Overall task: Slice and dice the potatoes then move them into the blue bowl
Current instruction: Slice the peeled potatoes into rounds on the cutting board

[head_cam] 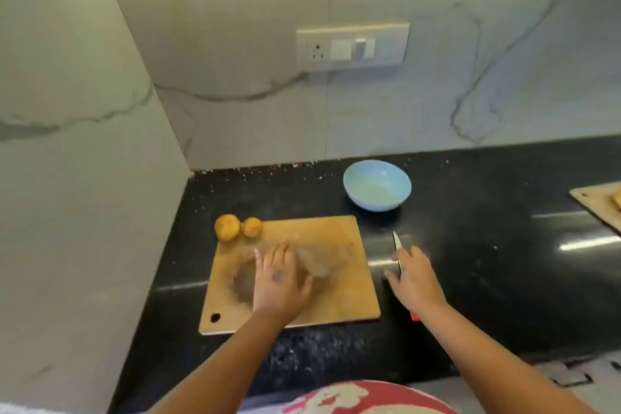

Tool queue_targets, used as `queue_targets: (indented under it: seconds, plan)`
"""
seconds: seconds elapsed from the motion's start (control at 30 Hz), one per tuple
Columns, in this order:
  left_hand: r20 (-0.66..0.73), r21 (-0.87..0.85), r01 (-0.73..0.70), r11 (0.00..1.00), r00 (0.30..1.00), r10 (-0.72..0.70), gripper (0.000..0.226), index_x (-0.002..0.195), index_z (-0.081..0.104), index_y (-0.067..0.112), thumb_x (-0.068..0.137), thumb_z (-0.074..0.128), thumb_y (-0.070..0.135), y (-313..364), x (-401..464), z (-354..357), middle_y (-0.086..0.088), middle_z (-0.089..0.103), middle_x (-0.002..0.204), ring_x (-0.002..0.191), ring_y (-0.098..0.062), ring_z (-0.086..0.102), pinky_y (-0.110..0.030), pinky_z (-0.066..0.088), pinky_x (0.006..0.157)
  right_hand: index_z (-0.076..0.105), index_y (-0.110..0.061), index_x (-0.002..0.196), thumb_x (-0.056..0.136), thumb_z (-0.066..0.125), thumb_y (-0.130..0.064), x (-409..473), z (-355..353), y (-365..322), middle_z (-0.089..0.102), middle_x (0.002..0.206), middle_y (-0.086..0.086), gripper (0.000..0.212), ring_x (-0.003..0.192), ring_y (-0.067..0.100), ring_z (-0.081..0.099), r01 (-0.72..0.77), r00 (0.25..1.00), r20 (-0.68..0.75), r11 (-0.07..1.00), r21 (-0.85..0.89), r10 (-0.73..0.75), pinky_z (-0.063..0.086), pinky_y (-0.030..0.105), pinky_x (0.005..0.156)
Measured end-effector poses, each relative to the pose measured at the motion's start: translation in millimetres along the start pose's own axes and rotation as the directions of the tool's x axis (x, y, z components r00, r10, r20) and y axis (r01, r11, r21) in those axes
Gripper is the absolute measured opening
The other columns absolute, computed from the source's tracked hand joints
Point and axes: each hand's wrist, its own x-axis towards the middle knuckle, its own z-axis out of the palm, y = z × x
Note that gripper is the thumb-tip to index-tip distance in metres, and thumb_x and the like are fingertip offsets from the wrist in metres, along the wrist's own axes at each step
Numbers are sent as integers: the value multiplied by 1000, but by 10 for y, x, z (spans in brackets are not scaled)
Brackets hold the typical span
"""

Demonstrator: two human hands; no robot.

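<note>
On the worktop, by its back-left corner:
board: wooden cutting board (336,245) sits here, hanging hole at its near-left corner.
potatoes: two whole potatoes (228,227) and (252,227), touching each other at the board's far-left corner; the larger overhangs the edge. Both uncut.
bowl: blue bowl (377,185) past the board's far-right corner, toward the back wall; looks empty.
left grip: left hand (281,282) lies flat on the board, fingers straight, holding nothing. Potatoes well apart from it, up and to its left.
right grip: right hand (415,279) over the knife (397,245) just off the board's right edge. Blade tip pokes out past the fingers, red handle end shows below the wrist. Fingers look spread; can't tell if they've closed on the handle.
risk 1: round potatoes can roll off the edge or roll under the blade; needs a flat face down first.
risk 2: loose pickup, so the blade could swing toward the left hand.
risk 3: bowl isn't next to the board, so dice may spill in transfer.
</note>
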Motion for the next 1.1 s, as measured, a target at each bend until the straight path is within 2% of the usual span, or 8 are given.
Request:
queue_targets:
  seconds: [0.2,0.33,0.43,0.53,0.67,0.9,1.03,1.1]
  plan:
    - [61,-57,-9,998,998,12,67,148,35,19,93,49,54,69,-115,239,0,36,153,144,-21,25,-43,-9,118,53,-10,108,91,64,-33,-163,46,208,51,97,2,31,84,19,54,-208,978,16,978,30,207,45,28,69]
    - [27,-24,24,999,999,-24,66,148,34,21,93,45,56,39,-30,160,1,34,154,142,-21,27,-43,8,121,53,-8,113,95,56,-20,-100,12,132,55,101,7,21,82,20,57,-249,968,37,967,63,247,52,33,70]
    - [-46,10,116,993,992,-115,66,150,30,24,94,42,57,-77,92,7,1,31,155,139,-22,30,-45,23,114,48,-9,126,99,44,-13,-102,51,-50,47,103,4,28,75,20,57,-206,979,20,968,146,205,50,29,53]
    - [-84,5,215,977,973,-213,71,154,21,22,95,43,55,-314,253,-86,-2,24,158,142,-24,24,-46,22,114,51,-13,127,99,47,-21,-65,156,-312,46,110,5,30,92,19,54,-78,995,62,996,-45,81,50,31,74]
    - [-76,19,339,941,939,-336,73,154,15,19,96,43,53,-569,373,-102,-6,18,158,143,-28,19,-49,19,115,50,-22,122,95,49,-41,-127,270,-368,42,118,5,33,108,22,43,-121,990,29,951,-285,135,46,39,86]
    - [-171,-26,306,952,937,-306,65,140,44,14,89,57,53,-552,250,178,-8,44,143,129,-25,29,-56,32,106,55,-7,121,90,61,-10,-136,376,-244,43,112,13,31,94,26,52,-96,995,24,995,34,95,50,34,74]
    - [-204,-76,279,957,935,-289,63,139,43,16,93,37,59,-511,222,200,-5,44,141,130,-26,36,-53,31,106,42,-13,123,89,60,-7,12,312,-279,37,104,5,38,80,19,49,-242,969,92,958,152,230,41,26,65]
    - [-214,-99,286,953,929,-301,64,139,43,15,93,33,59,-541,222,187,-5,44,140,129,-26,35,-55,30,106,37,-13,126,88,61,-4,109,217,-253,51,102,7,46,74,18,57,-327,941,179,905,272,286,40,21,56]
